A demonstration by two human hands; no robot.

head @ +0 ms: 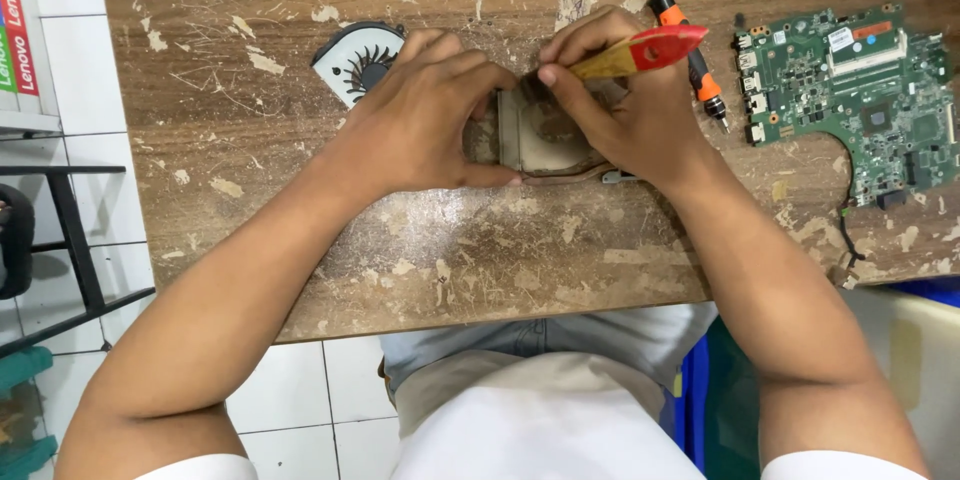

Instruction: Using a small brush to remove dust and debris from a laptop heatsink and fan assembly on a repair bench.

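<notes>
Green circuit board (858,100) at right; screwdriver (690,55), fan (357,58) — worn wooden table (450,250)

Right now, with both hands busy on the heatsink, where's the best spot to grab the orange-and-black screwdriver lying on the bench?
Take the screwdriver by its upper handle near the orange cap, coming from above and the far side. It lies flat on the wooden bench, tip toward the person, and its middle is hidden under the brush in the right hand. The green circuit board crowds its right.

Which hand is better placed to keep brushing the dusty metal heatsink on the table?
The right hand: it grips the red-handled brush with the bristle end at the heatsink. The left hand holds no tool; it steadies the heatsink's left side.
</notes>
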